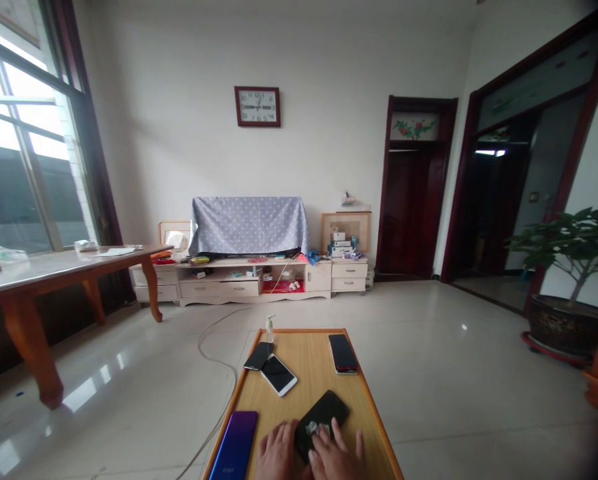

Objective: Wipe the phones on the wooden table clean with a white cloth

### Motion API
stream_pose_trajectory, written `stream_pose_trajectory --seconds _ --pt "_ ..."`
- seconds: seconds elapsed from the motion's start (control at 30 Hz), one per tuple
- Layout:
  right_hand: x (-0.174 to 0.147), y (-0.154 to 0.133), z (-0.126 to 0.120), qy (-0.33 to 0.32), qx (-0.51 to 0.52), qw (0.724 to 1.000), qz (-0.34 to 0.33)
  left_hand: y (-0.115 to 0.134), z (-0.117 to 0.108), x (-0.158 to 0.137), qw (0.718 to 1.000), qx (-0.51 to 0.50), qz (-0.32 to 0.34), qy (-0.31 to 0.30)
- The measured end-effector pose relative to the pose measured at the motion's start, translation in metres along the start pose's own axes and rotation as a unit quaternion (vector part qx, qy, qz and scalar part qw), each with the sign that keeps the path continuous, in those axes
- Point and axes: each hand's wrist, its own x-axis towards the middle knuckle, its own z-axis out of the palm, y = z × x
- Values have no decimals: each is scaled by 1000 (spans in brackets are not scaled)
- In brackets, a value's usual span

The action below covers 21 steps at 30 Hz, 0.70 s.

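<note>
Black phone [331, 405], one, found on a low wooden table [309, 360], laid aslant; clock directions are taken from it, with twelve toward the far wall. Its left edge is met by the left hand [277, 450], fingers bent; whether the edge is gripped or merely steadied cannot be told. On its face a crumpled white wipe [313, 425] is covered in part by the fingers of the right hand [336, 455], which are spread; whether the wipe is pinched cannot be told. At nine, slightly below, a purple-blue phone [235, 443] is placed along the table's edge. Between ten and eleven, a white-framed phone [279, 375] is set touching a dark phone [259, 356]. Near one, a stacked pair of phones [343, 353] is kept. At eleven, a pump bottle [269, 330] is stood upright by the far corner. Beyond, toward eleven, a white cabinet [221, 288] is topped by a dotted cloth [249, 223].
</note>
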Motion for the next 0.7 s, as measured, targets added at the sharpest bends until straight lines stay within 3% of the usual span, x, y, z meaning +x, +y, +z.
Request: stream_pose_trajectory --seconds 0.13,0.23,0.37,0.5,0.7 --pt "-6 -1 12 -15 22 999 -21 -5 7 2 1000 9 8 8" --pt "-6 12 -5 -12 19 1000 -21 -2 5 1 1000 11 3 3" --pt "2 35 -30 18 -16 999 26 3 -1 -1 1000 17 1 -11" --pt "13 48 -39 45 -37 997 45 7 -4 1 999 28 3 -17" --pt "14 30 -30 15 6 999 -48 11 -4 9 998 48 -1 -52"
